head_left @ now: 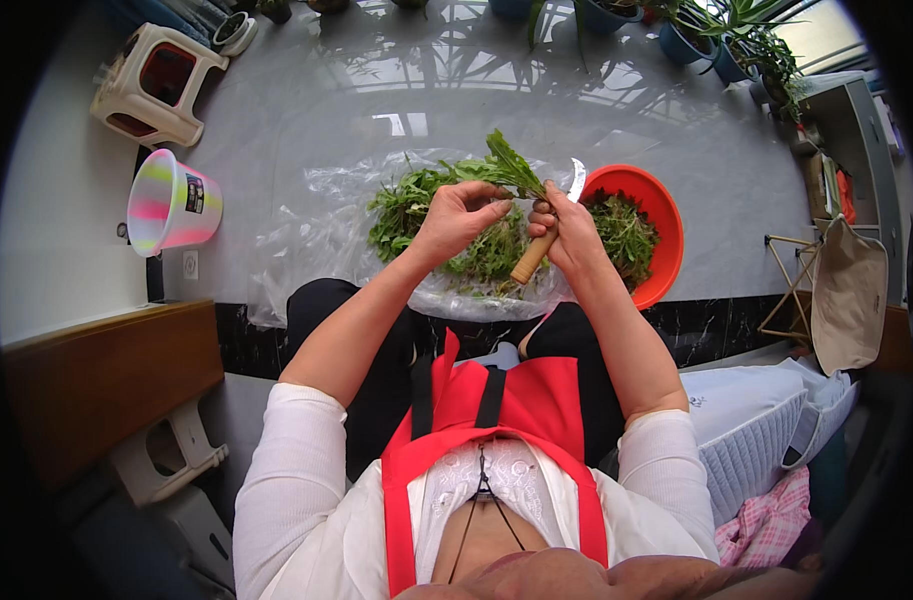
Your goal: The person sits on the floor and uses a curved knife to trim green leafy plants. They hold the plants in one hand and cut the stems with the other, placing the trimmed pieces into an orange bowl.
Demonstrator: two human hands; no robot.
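Observation:
My right hand [569,225] grips a small sickle knife by its wooden handle [535,255]. Its curved metal blade [577,178] points up and away from me. The same hand pinches the base of a leafy green plant [510,166], whose leaves fan out to the upper left. Close beside those leaves is my left hand [460,217], thumb and fingertips drawn near each other; whether something small sits between them cannot be made out. Below both hands a heap of leafy greens [404,210] lies on a clear plastic sheet [299,244].
At the right, an orange-red basin [670,247] holds more greens. A translucent coloured bucket [175,202] and a plastic stool [160,86] stand at the left. Potted plants [685,45] line the far side. A folding canvas stool [846,292] is at the far right.

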